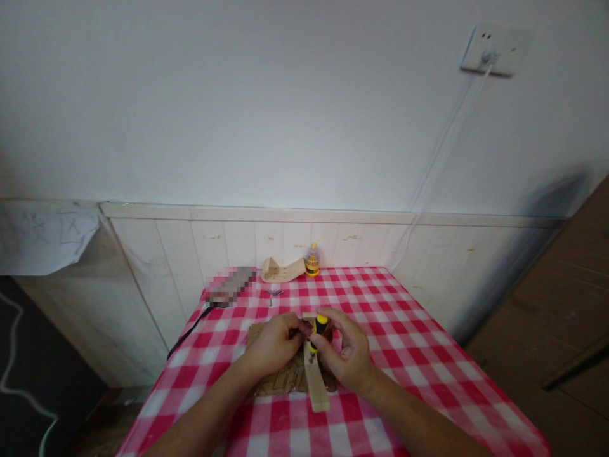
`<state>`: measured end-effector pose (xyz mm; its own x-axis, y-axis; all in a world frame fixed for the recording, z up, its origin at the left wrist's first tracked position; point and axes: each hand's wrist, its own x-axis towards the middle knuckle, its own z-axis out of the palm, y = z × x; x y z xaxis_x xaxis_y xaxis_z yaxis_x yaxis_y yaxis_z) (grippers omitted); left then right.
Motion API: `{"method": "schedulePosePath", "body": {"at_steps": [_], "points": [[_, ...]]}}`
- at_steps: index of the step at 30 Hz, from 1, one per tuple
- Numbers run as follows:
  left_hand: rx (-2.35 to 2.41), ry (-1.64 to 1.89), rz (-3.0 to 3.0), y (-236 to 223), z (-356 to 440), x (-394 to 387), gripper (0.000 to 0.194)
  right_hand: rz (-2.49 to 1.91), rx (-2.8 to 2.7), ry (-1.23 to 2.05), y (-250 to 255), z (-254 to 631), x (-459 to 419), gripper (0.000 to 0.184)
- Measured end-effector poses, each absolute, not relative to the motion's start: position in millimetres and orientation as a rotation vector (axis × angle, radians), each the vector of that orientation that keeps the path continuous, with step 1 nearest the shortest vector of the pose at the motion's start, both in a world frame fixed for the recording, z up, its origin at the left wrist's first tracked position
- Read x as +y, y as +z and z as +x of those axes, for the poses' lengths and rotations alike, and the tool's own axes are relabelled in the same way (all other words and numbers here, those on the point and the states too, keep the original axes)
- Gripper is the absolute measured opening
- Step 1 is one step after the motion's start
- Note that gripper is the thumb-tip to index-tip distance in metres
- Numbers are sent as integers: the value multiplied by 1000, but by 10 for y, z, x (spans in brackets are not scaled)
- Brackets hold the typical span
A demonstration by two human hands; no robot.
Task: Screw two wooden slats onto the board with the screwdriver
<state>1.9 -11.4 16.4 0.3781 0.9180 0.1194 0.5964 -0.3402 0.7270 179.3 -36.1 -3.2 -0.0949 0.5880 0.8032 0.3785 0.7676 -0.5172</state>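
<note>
Head view: right hand [351,352], grip round screwdriver [320,325]; left hand [277,339] steadies wooden piece [318,388]; work looks midway, loose screws [273,294] lie unused

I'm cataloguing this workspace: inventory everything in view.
Screwdriver: one, yellow-black, right hand
Wooden strip: one, pale, under screwdriver
Sheet: one, brown, under strip
Checked cloth: one, red-white, centre
Small pieces: several, grey, beyond left hand
Curved wood: one, pale, cloth's far edge
Container: one, yellow-clear, beside curved wood
Pixelated item: one, greyish, cloth's far left
Strap: one, black, cloth's left edge
Wall: one, white, background
Socket: one, white, upper right
Cable: one, white, below socket
Paper: one, white, left edge
Left panel: one, dark, lower left
Cord: one, pale, lower left
Right panel: one, brown, right edge
Left hand: one, at strip
Right hand: one, holding screwdriver
</note>
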Motion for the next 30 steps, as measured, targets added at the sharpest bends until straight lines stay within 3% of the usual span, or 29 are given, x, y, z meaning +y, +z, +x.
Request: {"method": "schedulePosePath", "body": {"at_steps": [30], "points": [[1293,700,2046,221,33,-140,22,-869,-1540,479,-202,1807,-161,40]]}}
